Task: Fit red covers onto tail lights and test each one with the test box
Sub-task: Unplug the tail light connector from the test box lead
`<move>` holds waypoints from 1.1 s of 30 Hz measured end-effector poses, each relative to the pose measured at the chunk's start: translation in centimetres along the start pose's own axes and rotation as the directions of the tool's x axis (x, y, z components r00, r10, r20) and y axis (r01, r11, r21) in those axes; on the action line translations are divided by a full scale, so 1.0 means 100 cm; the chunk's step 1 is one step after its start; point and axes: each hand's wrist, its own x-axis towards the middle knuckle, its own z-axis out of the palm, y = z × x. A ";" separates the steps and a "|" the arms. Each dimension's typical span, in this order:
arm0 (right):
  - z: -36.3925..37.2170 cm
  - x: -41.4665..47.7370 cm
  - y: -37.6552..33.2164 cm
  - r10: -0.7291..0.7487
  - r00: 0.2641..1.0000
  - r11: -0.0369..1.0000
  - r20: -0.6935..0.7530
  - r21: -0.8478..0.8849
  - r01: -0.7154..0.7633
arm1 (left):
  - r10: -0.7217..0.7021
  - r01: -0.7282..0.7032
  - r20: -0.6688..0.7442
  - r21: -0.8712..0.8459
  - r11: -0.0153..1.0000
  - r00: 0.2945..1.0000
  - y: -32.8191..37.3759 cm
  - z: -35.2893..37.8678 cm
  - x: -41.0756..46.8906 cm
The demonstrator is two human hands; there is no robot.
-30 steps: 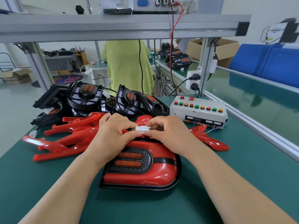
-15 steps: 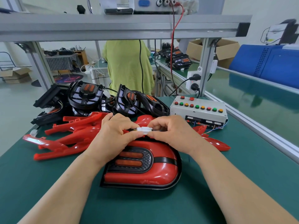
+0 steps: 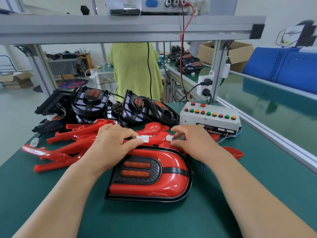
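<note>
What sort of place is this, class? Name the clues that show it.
Probably a factory assembly line: a green workbench stacked with unfinished tail lights and loose red covers, plus a button-studded test box.

A dark green mat covers the bench. Across the top of the frame runs an aluminium shelf beam, and on it sits a power supply from which a red lead hangs down. Beyond the bench, at centre, stands a person in a yellow-green top. Right of centre, a white socket block with black plugs is fixed beside an upright post. A cardboard box and a blue housing lie at the upper right, and a table under a checked cloth is at the upper left.
</note>
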 end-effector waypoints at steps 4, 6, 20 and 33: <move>0.004 0.000 -0.008 -0.054 0.997 0.998 -0.050 -0.047 0.052 | -0.180 0.190 0.184 -0.037 0.981 0.966 -0.001 -0.001 0.001; 0.005 -0.001 -0.011 -0.064 0.997 0.994 -0.032 -0.090 0.061 | -0.242 0.259 0.221 -0.051 0.964 0.945 0.000 -0.002 0.000; 0.005 0.001 -0.013 -0.028 0.961 0.975 -0.276 0.206 0.088 | -0.433 0.381 0.079 -0.632 0.675 0.898 0.008 -0.026 0.000; 0.039 -0.015 -0.053 -0.129 0.989 0.850 -0.073 0.506 0.148 | -0.560 -0.030 -0.100 -0.991 0.132 0.822 0.022 -0.031 -0.003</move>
